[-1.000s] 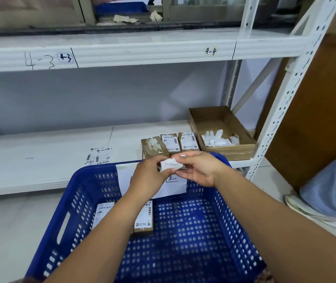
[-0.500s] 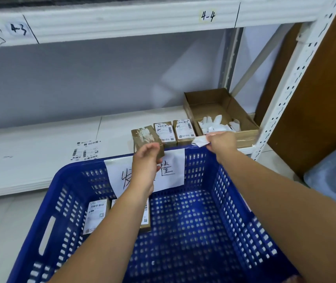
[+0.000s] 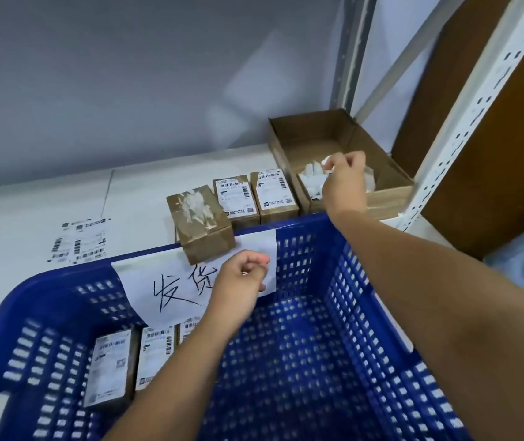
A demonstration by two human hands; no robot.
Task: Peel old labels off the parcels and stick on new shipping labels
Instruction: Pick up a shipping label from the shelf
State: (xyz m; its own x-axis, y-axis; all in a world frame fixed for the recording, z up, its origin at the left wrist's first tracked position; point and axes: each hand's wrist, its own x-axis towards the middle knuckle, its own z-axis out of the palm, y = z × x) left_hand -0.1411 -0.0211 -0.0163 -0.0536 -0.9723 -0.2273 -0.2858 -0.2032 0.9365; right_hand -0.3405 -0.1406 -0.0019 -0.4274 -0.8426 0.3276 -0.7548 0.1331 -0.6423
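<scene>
My right hand [image 3: 345, 183] reaches over the open cardboard box [image 3: 318, 135] on the shelf and pinches a crumpled white peeled label [image 3: 326, 161] above the pile of label scraps [image 3: 311, 181]. My left hand [image 3: 243, 281] hovers over the blue basket's far rim, fingers curled, holding nothing I can see. A brown parcel with torn label residue [image 3: 201, 222] sits on the shelf, tilted, beside two parcels with labels [image 3: 236, 197] [image 3: 275, 190]. A sheet of new shipping labels [image 3: 79, 238] lies on the shelf at left.
The blue plastic basket [image 3: 365, 281] fills the foreground, with a handwritten paper sign [image 3: 165, 284] on its far wall and three labelled parcels [image 3: 111, 367] inside at left. A white perforated rack upright [image 3: 464, 132] stands right of the box. The white shelf [image 3: 31, 198] runs left.
My right hand has carried the peeled label from in front of me, past the basket rim, to over the cardboard box. My left hand has let go of it and dropped towards the basket.
</scene>
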